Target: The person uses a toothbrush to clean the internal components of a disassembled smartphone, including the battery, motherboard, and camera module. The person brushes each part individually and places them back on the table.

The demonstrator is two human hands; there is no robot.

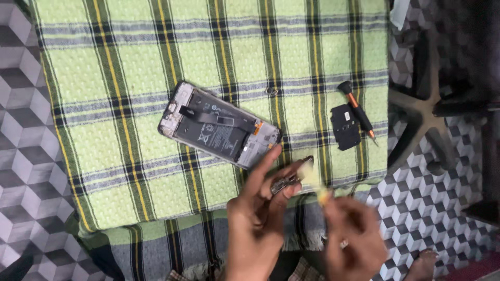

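An opened phone point(219, 130) lay mid-frame on the checked cloth point(104, 78). Below it, a small metal part point(284, 182) was pinched by the left hand point(258, 218); the right hand point(354, 234) (blurred) gripped something pale point(315, 182). A screwdriver point(357, 109) and black cover point(345, 126) were seen near the cloth's right edge.

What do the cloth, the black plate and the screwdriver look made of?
Cloth: woven fabric, green plaid, matte, with a fringe at its near edge. Black plate: likely moulded plastic, dull, with cut-outs; could be coated metal. Screwdriver: black and orange handle, probably plastic or rubber; thin tip looks metal.
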